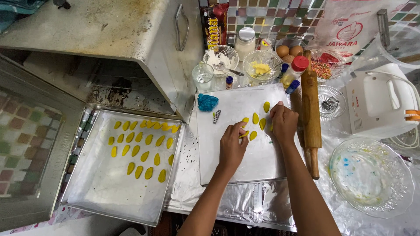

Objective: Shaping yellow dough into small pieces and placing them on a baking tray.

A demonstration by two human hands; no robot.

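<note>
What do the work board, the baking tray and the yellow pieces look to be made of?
Work board: probably metal, dull silver sheen with soft reflections. Baking tray: thin bare metal, matte grey, with a folded rim. Yellow pieces: seemingly soft dough, smooth matte leaf shapes; the left hand is pinching one, the right hand beside it.

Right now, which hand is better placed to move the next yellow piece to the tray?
Probably left: the left hand already touches a yellow piece and is nearer the tray. The right hand sits farther away.
</note>
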